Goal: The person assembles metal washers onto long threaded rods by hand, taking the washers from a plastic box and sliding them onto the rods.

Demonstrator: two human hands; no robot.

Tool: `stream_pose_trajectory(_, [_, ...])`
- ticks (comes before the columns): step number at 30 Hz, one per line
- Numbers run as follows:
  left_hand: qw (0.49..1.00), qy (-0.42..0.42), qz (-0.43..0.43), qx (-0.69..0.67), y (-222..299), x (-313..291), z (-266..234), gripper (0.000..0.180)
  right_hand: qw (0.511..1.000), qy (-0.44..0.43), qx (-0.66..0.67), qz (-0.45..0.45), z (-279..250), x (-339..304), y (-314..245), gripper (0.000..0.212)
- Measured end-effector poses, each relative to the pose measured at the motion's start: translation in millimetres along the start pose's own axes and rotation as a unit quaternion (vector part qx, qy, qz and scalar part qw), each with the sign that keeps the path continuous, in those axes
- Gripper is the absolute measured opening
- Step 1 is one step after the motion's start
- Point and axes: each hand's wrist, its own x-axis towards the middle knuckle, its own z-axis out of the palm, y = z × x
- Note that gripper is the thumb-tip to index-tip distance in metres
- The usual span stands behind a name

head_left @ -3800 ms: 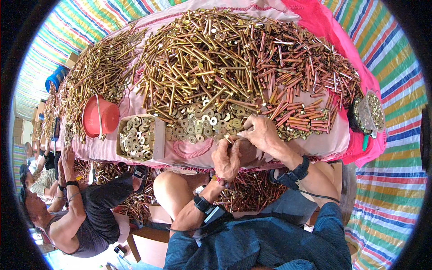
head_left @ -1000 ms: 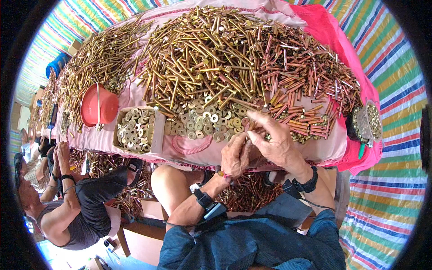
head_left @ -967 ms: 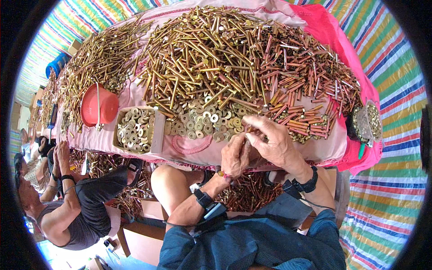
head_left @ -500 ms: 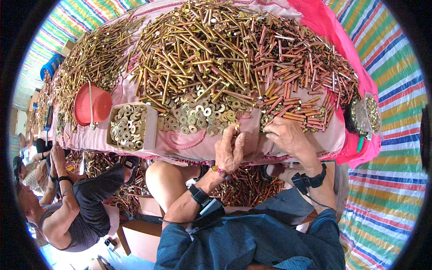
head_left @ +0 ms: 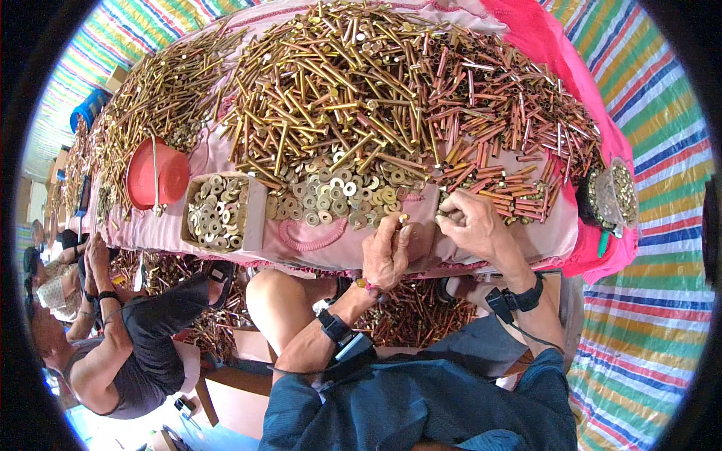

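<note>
My left hand [head_left: 385,257] is closed in a pinch in front of the heap of flat washers [head_left: 338,197]. A small gold-coloured metal piece [head_left: 404,219] shows at its fingertips; the rest is hidden by the fingers. Just to the right, my right hand [head_left: 475,224] is also pinched, fingertips pointing left toward the left hand. Whatever lies between its fingers is too small to make out. Beyond it lie copper-coloured metal sleeves [head_left: 492,183]. Behind the washers rises a large pile of long yellowish bolts [head_left: 323,83].
A cardboard box of washers [head_left: 256,218] and a red bucket [head_left: 158,177] stand to the left. At the right edge is a clear tub of small metal parts [head_left: 620,192]. A pink cloth [head_left: 316,259] covers the table. Another person [head_left: 113,338] sits at the left.
My left hand has shifted slightly right and toward me, its small metal piece still at the fingertips. My right hand stays nearly in place, fingers still pinched.
</note>
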Motion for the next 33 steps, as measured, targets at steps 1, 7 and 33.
stream_pose_trajectory(1, [1.000, -0.010, -0.007, -0.020, 2.0, 0.4, -0.2, 0.019, 0.997, 0.000, 0.079, 0.019, -2.6, 1.9, -11.5, 0.012])
stream_pose_trajectory(7, [0.999, -0.017, 0.007, -0.042, -3.9, -1.9, 1.0, 0.027, 0.984, -0.036, 0.171, -0.028, 2.5, 13.8, -30.0, 0.018])
stream_pose_trajectory(33, [0.997, -0.035, 0.028, -0.057, -5.5, -2.5, -2.8, 0.028, 0.968, 0.046, 0.234, -0.083, 28.4, 9.4, -38.0, 0.012])
